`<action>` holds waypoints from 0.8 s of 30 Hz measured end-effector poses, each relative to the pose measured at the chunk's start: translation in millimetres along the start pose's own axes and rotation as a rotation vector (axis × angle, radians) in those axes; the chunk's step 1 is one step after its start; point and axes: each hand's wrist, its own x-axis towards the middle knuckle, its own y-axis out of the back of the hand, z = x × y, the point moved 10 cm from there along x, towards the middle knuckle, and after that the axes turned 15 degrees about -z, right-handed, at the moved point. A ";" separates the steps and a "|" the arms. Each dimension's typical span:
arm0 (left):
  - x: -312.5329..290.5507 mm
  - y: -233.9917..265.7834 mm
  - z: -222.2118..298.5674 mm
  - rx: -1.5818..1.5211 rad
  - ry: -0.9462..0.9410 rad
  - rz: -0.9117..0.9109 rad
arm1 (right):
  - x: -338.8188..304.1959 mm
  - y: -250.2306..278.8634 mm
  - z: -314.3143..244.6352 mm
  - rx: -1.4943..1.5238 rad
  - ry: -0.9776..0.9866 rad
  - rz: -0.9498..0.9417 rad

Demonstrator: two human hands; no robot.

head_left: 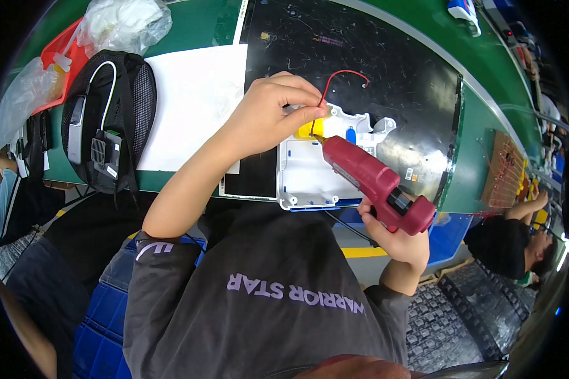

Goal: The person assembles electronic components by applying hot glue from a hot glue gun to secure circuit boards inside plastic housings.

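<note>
- Left hand (269, 114): fingers pinch the red wire (335, 79) at the yellow part (310, 129).
- Right hand (395, 237): fingers wrapped around the red glue gun (376, 180), nozzle on the white housing (310, 174); joint apparently unfinished.

To your left lies a white sheet (193, 104), with a black mesh pouch (110, 120) beside it holding a small grey device (77, 128). Behind them sit a crumpled clear bag (123, 22) and what may be a red tray (60, 54).
</note>
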 end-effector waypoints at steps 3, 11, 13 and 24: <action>-2.2 0.6 0.8 0.015 -0.007 -0.001 | 1.1 -0.1 -0.7 -0.002 0.002 -0.004; -4.8 -0.2 1.9 -0.015 0.007 -0.015 | -1.8 0.7 5.0 0.050 0.000 0.035; -6.1 0.2 1.7 -0.051 0.031 -0.029 | -1.8 1.0 4.0 0.039 0.008 0.038; -11.7 4.9 5.7 -0.097 -0.023 0.047 | -1.1 3.1 1.0 0.024 0.022 0.054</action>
